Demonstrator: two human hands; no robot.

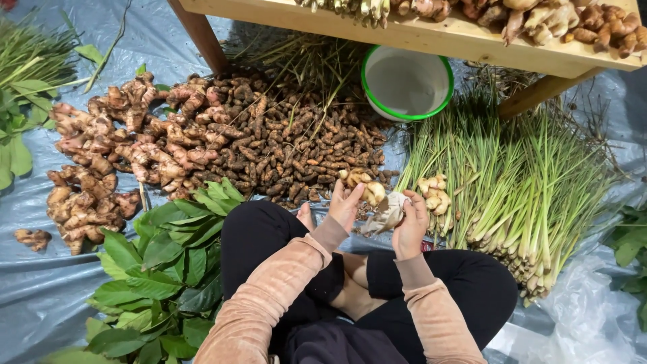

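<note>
Roots ring the seated person: a heap of small brown turmeric fingers (303,145) ahead, pinkish knobbly galangal (114,148) to the left, green lemongrass stalks (526,182) to the right. A white bucket with a green rim (407,82) stands beyond under the wooden surface (431,34), seemingly empty. The left hand (345,202) grips a pale ginger piece (367,189); the right hand (411,222) pinches a crumpled beige cloth (387,214) beside it.

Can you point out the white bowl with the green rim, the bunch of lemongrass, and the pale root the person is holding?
white bowl (375,86): head view, on its green rim at the left.
lemongrass (519,195): head view, mid-stalks of the pile.
pale root (373,191): head view, on the piece at the left hand's fingertips.
</note>
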